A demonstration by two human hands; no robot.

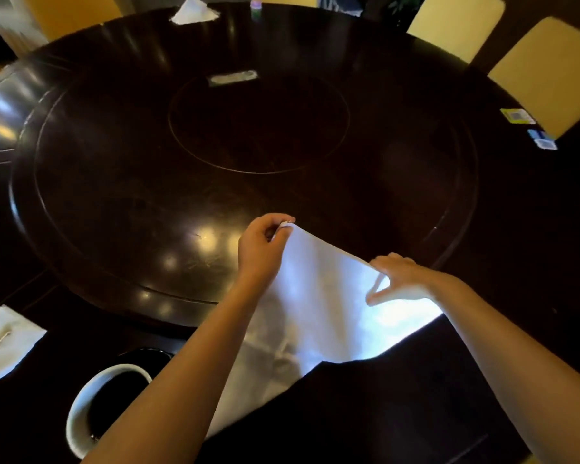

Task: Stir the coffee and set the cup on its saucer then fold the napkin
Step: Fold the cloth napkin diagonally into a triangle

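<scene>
head view: soft, limp napkin (315, 296); left hand (262, 249) pinches its far corner, right hand (399, 279) spread, holding the edge.

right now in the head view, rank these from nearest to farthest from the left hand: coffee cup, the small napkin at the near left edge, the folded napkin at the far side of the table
Measured from the left hand:
1. Coffee cup, below and to the left, near the person.
2. Small napkin, at the table's near left edge.
3. Folded napkin, across the table at the far edge.
</scene>
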